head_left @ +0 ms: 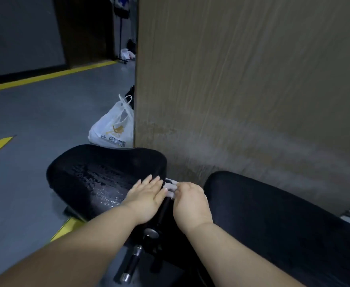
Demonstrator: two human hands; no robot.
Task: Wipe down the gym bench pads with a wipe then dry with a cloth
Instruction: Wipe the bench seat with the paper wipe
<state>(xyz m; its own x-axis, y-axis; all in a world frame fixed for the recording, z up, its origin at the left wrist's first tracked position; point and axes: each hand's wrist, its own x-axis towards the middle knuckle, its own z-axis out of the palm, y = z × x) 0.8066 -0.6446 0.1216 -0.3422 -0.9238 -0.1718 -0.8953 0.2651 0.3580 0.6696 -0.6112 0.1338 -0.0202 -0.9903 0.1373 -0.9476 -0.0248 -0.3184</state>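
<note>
A black seat pad (99, 172) of the gym bench lies in the middle, its top glistening with wet droplets. A longer black back pad (273, 216) stretches off to the lower right. My left hand (147, 198) rests flat with straight fingers on the seat pad's right edge. My right hand (190, 201) is curled over the gap between the two pads and pinches a small crumpled white wipe (171, 186). Most of the wipe is hidden by both hands.
A tall brown wood-grain panel (242, 79) stands right behind the bench. A white plastic bag (113, 127) sits on the grey floor by its edge. Yellow floor lines (45, 76) run at left. The bench frame's metal knob (151, 233) and handle (131, 264) lie below my wrists.
</note>
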